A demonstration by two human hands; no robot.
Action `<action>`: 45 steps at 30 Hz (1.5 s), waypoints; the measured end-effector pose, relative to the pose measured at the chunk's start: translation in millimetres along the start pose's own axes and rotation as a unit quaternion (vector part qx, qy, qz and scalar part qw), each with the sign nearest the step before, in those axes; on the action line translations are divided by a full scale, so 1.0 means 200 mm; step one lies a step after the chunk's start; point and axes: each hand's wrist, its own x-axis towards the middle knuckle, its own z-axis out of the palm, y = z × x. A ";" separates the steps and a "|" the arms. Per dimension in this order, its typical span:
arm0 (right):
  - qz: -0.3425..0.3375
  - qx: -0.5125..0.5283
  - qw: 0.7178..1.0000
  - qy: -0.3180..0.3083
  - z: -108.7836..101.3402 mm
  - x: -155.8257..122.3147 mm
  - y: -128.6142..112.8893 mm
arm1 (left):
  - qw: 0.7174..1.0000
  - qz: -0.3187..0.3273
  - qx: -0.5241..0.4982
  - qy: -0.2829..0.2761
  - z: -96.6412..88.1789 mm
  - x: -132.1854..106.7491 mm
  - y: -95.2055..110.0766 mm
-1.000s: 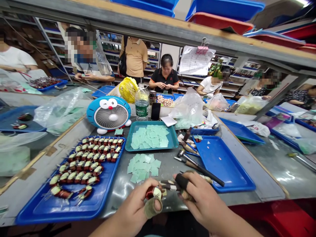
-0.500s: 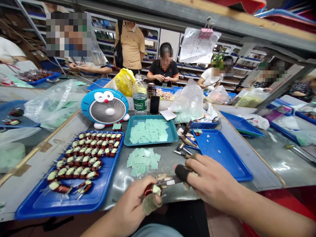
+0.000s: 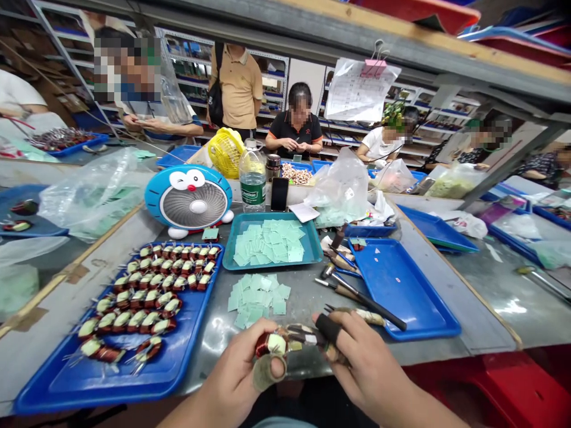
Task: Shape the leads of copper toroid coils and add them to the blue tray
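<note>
My left hand (image 3: 243, 365) is closed around a small copper-wound coil (image 3: 271, 343) with a pale cap, pinched between thumb and fingers. The thumb wears a greenish cloth finger cover. My right hand (image 3: 363, 362), a black cover on one finger, grips a worn hand tool (image 3: 306, 334) with dark metal and pale patches. Its far end points at the coil and seems to touch it; its exact kind is hard to make out. Thin pale green square sheets (image 3: 259, 299) lie loose beyond my hands. More coils (image 3: 138, 321) stand in rows in the blue tray (image 3: 111, 377) at left.
A teal tray (image 3: 229, 252) holds more green sheets. A hammer (image 3: 370, 303) and other tools lie right of centre, against a blue tray (image 3: 410, 291) with small scraps. Behind stand a blue cartoon-face fan (image 3: 194, 199), a water bottle (image 3: 253, 184) and a phone (image 3: 279, 194). People sit opposite.
My right hand has moved down and slightly left, uncovering the hammer's handle. The coil has turned a little in my left hand, and the tool now lies closer against it.
</note>
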 end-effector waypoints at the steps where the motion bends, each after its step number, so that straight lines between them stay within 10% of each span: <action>1: 0.001 0.001 1.000 0.003 0.00 0.00 -0.01 | 1.000 0.006 0.013 0.002 0.01 0.00 0.00; 15: 0.005 -0.015 0.996 0.093 0.03 -0.06 -0.04 | 0.983 0.059 0.164 0.056 0.02 -0.04 -0.04; 19: 0.139 0.078 0.987 0.009 0.00 -0.13 -0.02 | 0.993 -0.030 0.068 0.090 0.03 -0.05 -0.10; 23: 0.268 0.271 0.916 -0.123 -0.03 -0.15 -0.04 | 0.974 -0.065 -0.187 0.112 0.06 -0.03 -0.15; 27: 0.293 0.363 0.867 -0.173 -0.09 -0.14 -0.05 | 0.981 -0.097 -0.146 0.086 0.05 -0.03 -0.12; 37: 0.197 0.128 0.921 -0.312 -0.24 -0.09 -0.08 | 0.992 -0.120 0.049 -0.012 -0.01 -0.05 0.03; 45: 0.114 0.114 0.945 -0.284 -0.23 -0.04 -0.10 | 0.971 -0.060 0.230 -0.038 -0.04 -0.03 0.14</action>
